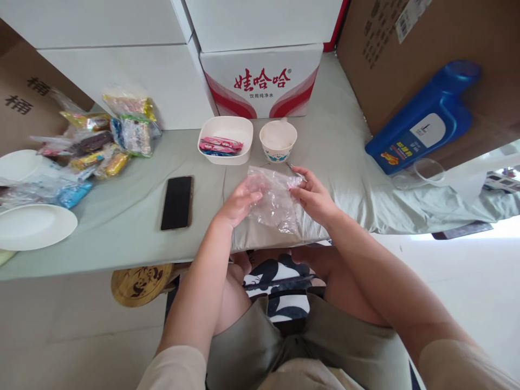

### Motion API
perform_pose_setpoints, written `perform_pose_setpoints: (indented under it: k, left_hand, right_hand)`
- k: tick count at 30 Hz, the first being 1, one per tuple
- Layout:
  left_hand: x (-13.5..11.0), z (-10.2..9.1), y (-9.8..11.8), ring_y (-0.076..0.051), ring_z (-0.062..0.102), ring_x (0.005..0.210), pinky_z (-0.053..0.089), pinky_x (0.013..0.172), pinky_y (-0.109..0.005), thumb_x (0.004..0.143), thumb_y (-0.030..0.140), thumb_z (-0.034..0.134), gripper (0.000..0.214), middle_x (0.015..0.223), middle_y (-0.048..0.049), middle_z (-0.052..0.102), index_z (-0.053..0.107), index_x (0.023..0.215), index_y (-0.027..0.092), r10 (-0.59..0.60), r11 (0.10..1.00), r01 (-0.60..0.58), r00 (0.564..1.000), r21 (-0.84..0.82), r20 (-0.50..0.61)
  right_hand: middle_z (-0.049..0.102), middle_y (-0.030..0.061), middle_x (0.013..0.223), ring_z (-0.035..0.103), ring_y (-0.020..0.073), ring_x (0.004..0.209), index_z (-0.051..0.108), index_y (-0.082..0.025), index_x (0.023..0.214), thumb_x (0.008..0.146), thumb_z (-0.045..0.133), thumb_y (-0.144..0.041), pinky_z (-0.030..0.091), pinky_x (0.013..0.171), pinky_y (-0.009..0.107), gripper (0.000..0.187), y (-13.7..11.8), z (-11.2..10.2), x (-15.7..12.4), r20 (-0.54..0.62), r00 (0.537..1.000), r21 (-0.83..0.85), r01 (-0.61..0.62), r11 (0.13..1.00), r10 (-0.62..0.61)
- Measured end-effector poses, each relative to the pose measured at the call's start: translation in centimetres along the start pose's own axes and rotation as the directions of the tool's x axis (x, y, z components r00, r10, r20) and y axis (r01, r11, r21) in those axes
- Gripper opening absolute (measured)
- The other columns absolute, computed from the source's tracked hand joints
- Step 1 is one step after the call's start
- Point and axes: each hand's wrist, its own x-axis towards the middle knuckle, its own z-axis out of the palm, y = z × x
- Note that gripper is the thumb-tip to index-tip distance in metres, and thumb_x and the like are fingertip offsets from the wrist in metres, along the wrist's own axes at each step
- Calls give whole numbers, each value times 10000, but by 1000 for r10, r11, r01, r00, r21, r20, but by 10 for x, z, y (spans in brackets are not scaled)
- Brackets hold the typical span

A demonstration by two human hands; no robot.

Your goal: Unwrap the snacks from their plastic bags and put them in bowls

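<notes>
We pinch a clear, crinkled plastic bag (276,210), left hand (239,202) on its left side, right hand (313,197) on its right; light, even tension should serve best.

Has clear plastic bag (274,208) before white round paper cup (277,154), white oblong plastic tub (224,160) left of cup, black rectangular phone (177,203) left of bag.

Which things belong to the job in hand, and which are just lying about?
In use: clear plastic bag, in left hand and right hand; probably nearby paper cup, white tub.
Likely lying about: phone, blue bottle, wrapped packets, white plate.
</notes>
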Motion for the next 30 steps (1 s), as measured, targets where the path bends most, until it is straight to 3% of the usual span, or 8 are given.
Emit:
perform_pose_setpoints:
  k: [3, 6, 9, 13, 17, 22, 27, 30]
  left_hand:
    - [-1, 5, -2, -262, 726, 1027, 567, 821, -338, 622, 348, 850, 441, 1069, -95, 763, 642, 974, 184, -91, 996, 91, 996, 23, 8]
    - [-2, 10, -1, -239, 754, 930, 575, 745, -311, 657, 364, 828, 430, 1011, -60, 779, 605, 987, 201, -55, 998, 57, 995, 20, -80]
    - [-2, 11, 0, -184, 746, 747, 546, 633, -253, 705, 356, 790, 405, 826, -24, 768, 601, 1029, 202, -69, 990, 82, 992, 119, -107]
    - [-3, 5, 2, -129, 587, 435, 441, 447, -222, 729, 392, 759, 396, 514, 48, 615, 621, 1035, 182, -171, 955, 180, 984, 235, -59]
    - [-7, -4, 6, -95, 509, 397, 395, 426, -210, 663, 335, 776, 369, 500, 86, 550, 619, 971, 208, -79, 996, 82, 994, 43, -73]
    - [-12, -10, 13, -116, 561, 542, 463, 509, -264, 747, 464, 640, 302, 649, -5, 576, 539, 655, 194, -57, 994, 50, 996, -101, -68]
    - [-8, -5, 4, -63, 443, 538, 372, 503, -207, 643, 265, 755, 326, 679, 58, 478, 441, 707, 207, 42, 996, -37, 997, 81, -65]
    - [0, -5, -5, -63, 520, 657, 436, 625, -202, 614, 126, 713, 343, 851, 44, 558, 484, 852, 217, 214, 962, -156, 940, 223, -265]
  right_hand:
    - [682, -7, 953, 637, 164, 851, 565, -311, 1189, 675, 816, -426, 512, 764, 312, 583, 0, 3, -1, 24, 999, 70, 32, 997, -34]
    - [701, 36, 909, 658, 191, 862, 638, -233, 922, 679, 805, -493, 527, 813, 347, 393, 1, 4, -2, 170, 983, -67, -62, 996, 73]
    - [685, 34, 764, 657, 179, 753, 581, -205, 748, 692, 800, -515, 537, 742, 334, 384, 2, 3, -4, 209, 963, -206, -126, 971, 169]
    - [602, -31, 612, 579, 129, 567, 542, -227, 781, 731, 775, -524, 467, 548, 268, 381, 0, 0, -5, 153, 981, -249, -76, 965, 117]
    - [554, -47, 625, 507, 115, 528, 569, -253, 844, 723, 761, -494, 403, 496, 263, 331, -8, -3, -7, 110, 994, -105, -2, 994, 14]
    - [583, 22, 679, 545, 155, 600, 532, -230, 689, 722, 646, -609, 466, 557, 318, 397, -15, -7, -8, 162, 982, -4, -102, 995, 102]
    - [533, -61, 698, 497, 118, 634, 505, -257, 933, 615, 818, -329, 431, 614, 270, 452, -1, -2, -3, -29, 998, -164, -67, 984, 63]
    - [574, -65, 750, 536, 125, 678, 492, -265, 1088, 592, 791, -271, 436, 669, 279, 578, 4, -2, 1, -167, 986, -117, -19, 993, -1]
